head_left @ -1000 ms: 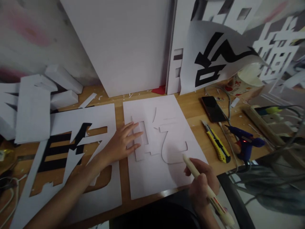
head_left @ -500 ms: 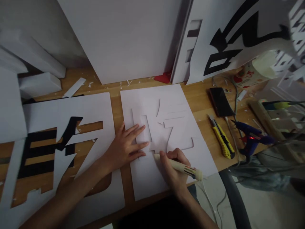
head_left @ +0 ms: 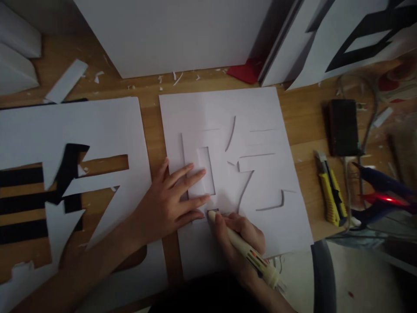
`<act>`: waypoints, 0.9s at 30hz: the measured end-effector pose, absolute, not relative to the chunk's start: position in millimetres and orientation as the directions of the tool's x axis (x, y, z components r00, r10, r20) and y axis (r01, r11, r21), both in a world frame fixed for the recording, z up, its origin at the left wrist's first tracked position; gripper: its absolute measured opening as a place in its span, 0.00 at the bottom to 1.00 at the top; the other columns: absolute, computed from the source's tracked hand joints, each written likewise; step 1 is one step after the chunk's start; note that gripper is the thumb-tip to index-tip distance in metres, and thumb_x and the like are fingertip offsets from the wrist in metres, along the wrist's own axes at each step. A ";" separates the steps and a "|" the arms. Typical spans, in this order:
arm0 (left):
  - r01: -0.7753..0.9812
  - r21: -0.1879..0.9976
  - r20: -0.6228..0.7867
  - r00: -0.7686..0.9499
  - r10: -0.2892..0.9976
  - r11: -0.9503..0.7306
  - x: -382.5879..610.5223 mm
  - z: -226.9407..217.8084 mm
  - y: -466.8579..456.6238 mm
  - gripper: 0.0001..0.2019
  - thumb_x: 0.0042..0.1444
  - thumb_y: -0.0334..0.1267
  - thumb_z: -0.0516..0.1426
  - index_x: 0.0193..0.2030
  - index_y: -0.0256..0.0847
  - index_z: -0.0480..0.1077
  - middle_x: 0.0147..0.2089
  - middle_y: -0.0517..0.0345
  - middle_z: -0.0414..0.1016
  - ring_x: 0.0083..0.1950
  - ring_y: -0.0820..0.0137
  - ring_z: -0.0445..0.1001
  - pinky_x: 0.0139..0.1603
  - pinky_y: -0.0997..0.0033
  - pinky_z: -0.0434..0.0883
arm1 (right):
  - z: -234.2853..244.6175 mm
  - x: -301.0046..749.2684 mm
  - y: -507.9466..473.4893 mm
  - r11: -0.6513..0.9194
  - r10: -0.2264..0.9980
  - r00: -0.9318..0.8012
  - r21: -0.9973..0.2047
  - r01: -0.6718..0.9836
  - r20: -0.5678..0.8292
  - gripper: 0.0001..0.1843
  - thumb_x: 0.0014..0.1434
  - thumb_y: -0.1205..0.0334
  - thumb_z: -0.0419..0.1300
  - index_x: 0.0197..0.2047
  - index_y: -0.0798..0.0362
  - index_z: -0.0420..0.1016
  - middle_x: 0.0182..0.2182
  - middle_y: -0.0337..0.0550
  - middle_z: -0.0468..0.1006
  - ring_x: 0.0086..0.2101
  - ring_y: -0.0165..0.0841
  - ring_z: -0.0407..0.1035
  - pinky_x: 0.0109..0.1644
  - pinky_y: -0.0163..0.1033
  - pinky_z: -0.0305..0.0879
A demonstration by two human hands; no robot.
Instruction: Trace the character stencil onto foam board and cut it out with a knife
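A white foam sheet (head_left: pixel 254 108) with a cut-out character shape lies on the wooden desk (head_left: pixel 302 126). My left hand (head_left: pixel 169 202) lies flat on its left part, fingers spread beside a rectangular hole. My right hand (head_left: pixel 241 243) grips a cream multi-colour pen (head_left: pixel 243 245). The pen's tip touches the sheet just below my left fingertips.
Another cut white sheet (head_left: pixel 81 130) with black stripes lies to the left. A yellow utility knife (head_left: pixel 329 193), a dark phone (head_left: pixel 343 127) and a blue glue gun (head_left: pixel 381 195) lie at the right. White boards (head_left: pixel 176 34) stand at the back.
My right hand brought the pen from the sheet's lower right to beside my left fingers. The camera has tilted down and closer.
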State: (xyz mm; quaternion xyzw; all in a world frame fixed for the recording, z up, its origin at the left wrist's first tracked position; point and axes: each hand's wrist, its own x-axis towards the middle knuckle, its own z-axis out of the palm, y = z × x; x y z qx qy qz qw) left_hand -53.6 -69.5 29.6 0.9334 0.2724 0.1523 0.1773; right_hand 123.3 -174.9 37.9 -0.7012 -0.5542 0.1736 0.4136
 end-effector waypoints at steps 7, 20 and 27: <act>0.466 0.438 0.172 0.796 0.581 -0.769 -53.4 29.1 -69.8 0.14 0.62 0.48 0.58 0.54 0.55 0.73 0.71 0.55 0.60 0.72 0.53 0.56 0.71 0.33 0.43 | 42.5 125.6 -174.8 -0.090 0.934 0.287 -0.635 0.767 0.214 0.15 0.61 0.59 0.62 0.25 0.49 0.66 0.16 0.33 0.72 0.15 0.28 0.66 0.19 0.34 0.61; 0.455 0.435 0.196 0.794 0.575 -0.777 -52.9 29.0 -69.4 0.15 0.63 0.49 0.57 0.54 0.55 0.73 0.69 0.52 0.63 0.71 0.53 0.58 0.71 0.32 0.44 | 46.3 121.0 -171.9 -0.081 0.938 0.288 -0.683 0.726 0.194 0.12 0.57 0.64 0.65 0.25 0.50 0.67 0.17 0.31 0.71 0.16 0.26 0.64 0.21 0.33 0.60; 0.455 0.427 0.204 0.794 0.573 -0.782 -53.3 27.8 -69.0 0.15 0.63 0.51 0.56 0.55 0.56 0.73 0.69 0.54 0.63 0.71 0.54 0.57 0.71 0.33 0.45 | 44.2 119.1 -168.4 -0.056 0.924 0.313 -0.734 0.677 0.219 0.15 0.58 0.67 0.63 0.23 0.49 0.64 0.15 0.29 0.65 0.15 0.24 0.58 0.19 0.33 0.55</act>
